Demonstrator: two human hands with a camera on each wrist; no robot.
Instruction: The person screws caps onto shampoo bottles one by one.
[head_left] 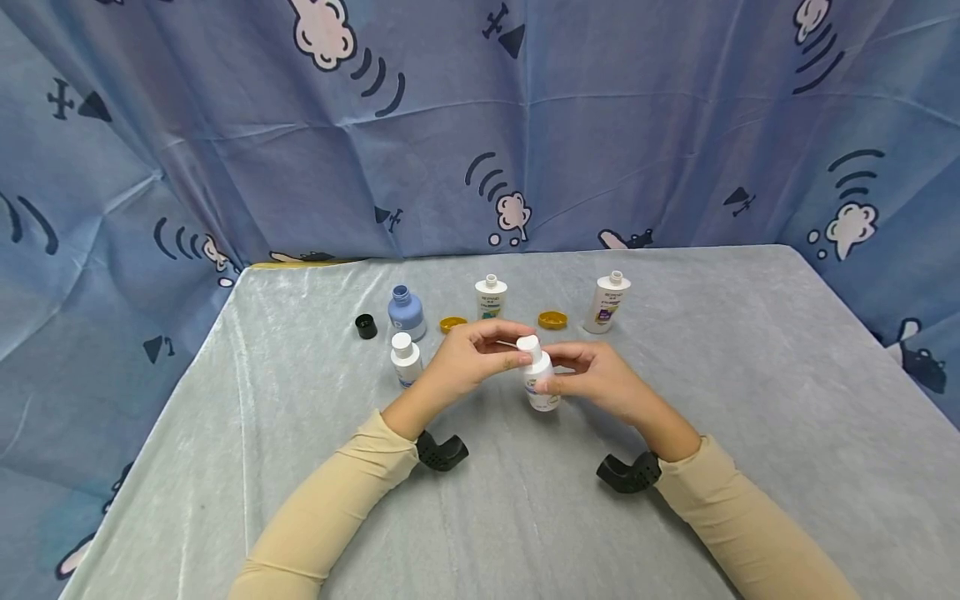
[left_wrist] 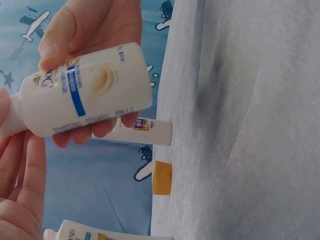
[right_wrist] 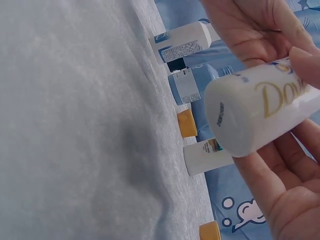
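A white Dove bottle (head_left: 542, 385) with a white cap (head_left: 528, 346) is held up above the table, tilted, between both hands. My left hand (head_left: 477, 354) pinches the cap between thumb and fingers. Around the bottle's body curl the thumb and fingers of my right hand (head_left: 592, 375). The bottle's base and gold lettering (right_wrist: 280, 97) face the right wrist view; a blue stripe (left_wrist: 76, 92) on its label shows in the left wrist view. Left of my left hand stands another white bottle (head_left: 406, 360) with a white cap.
Behind the hands stand an uncapped blue bottle (head_left: 406, 312) and two uncapped white bottles, one in the middle (head_left: 491, 296) and one at right (head_left: 607, 302). A black cap (head_left: 366, 326) and two yellow caps (head_left: 552, 320) lie among them. A patterned blue curtain (head_left: 420, 167) hangs behind the table.
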